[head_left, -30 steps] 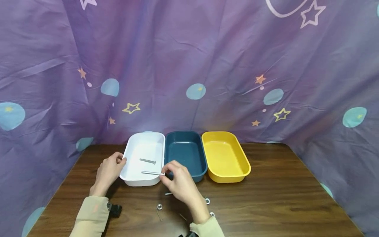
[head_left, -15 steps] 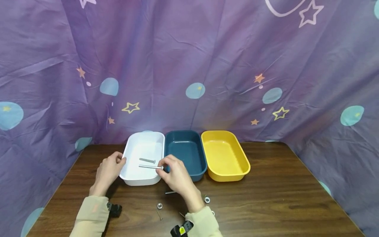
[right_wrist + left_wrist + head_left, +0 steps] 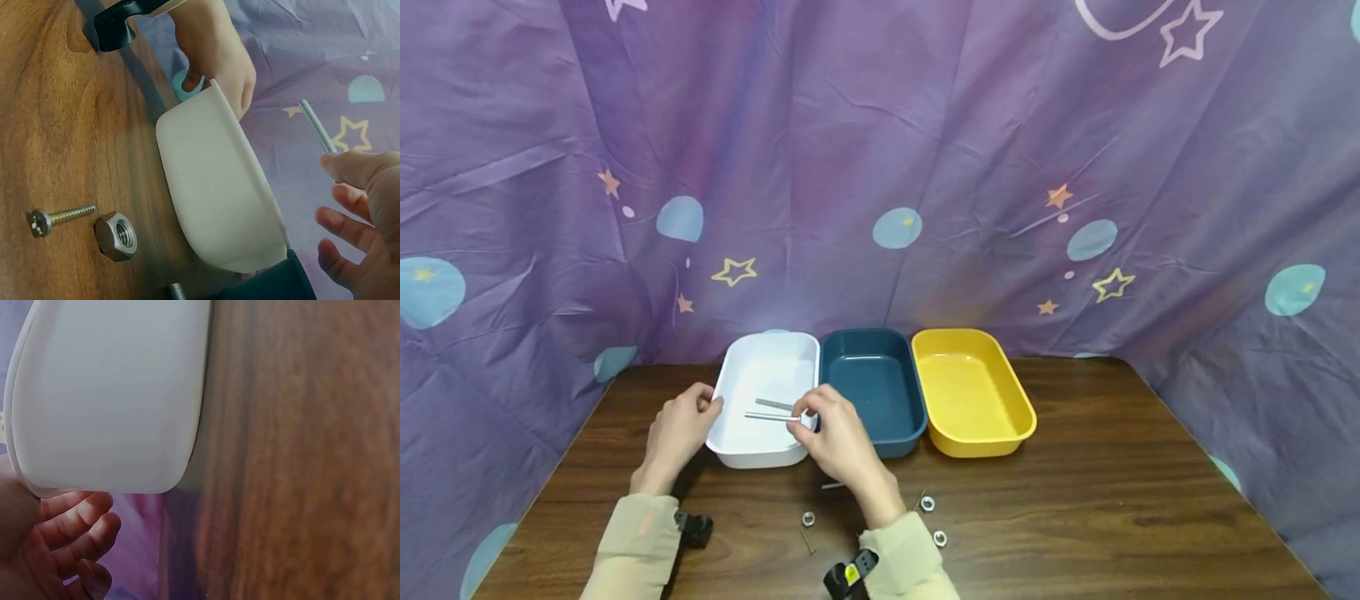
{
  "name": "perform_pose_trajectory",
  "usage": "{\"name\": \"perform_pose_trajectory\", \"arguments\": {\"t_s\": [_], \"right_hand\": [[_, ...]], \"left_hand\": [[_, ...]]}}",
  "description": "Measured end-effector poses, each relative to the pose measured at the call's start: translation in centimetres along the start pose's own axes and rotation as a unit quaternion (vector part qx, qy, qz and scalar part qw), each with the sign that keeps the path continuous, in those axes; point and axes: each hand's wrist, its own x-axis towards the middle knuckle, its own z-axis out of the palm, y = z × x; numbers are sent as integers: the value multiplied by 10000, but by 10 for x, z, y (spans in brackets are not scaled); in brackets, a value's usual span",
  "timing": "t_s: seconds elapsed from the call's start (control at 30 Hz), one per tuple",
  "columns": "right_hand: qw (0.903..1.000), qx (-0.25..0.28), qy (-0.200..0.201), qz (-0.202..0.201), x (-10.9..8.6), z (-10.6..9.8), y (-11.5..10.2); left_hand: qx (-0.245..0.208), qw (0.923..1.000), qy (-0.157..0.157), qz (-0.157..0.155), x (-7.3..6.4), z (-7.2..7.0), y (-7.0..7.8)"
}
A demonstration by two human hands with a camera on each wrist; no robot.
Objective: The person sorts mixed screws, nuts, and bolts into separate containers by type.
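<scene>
Bolt (image 3: 769, 403) lay in the white tray (image 3: 763, 358), head view; the right hand (image 3: 841, 437) pinched a second bolt (image 3: 763, 416) over it. The left hand (image 3: 674, 431) gripped that tray's rim around eight o'clock; the blue tray (image 3: 872, 387) and yellow tray (image 3: 966, 396) stood toward three. Left wrist: fingers (image 3: 81, 534) sat at the white tray's seven o'clock. Right wrist: a nut (image 3: 115, 236) and screw (image 3: 61, 217) lay toward its eight.

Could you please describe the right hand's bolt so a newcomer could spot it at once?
On the wooden table, find the white tray, leftmost of three. Over it, the right hand pinches a long silver bolt by one end. The neighbouring bolt lies inside the tray; this one is held above it.
</scene>
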Motion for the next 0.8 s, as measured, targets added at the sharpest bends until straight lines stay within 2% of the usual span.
{"name": "perform_pose_trajectory", "arguments": {"t_s": [0.4, 0.8], "right_hand": [[9998, -124, -9, -147, 17, 11, 7], [9993, -208, -269, 134, 37, 20, 15]], "left_hand": [[17, 10000, -64, -8, 1, -2, -1], [8, 10000, -29, -4, 1, 0, -1]]}}
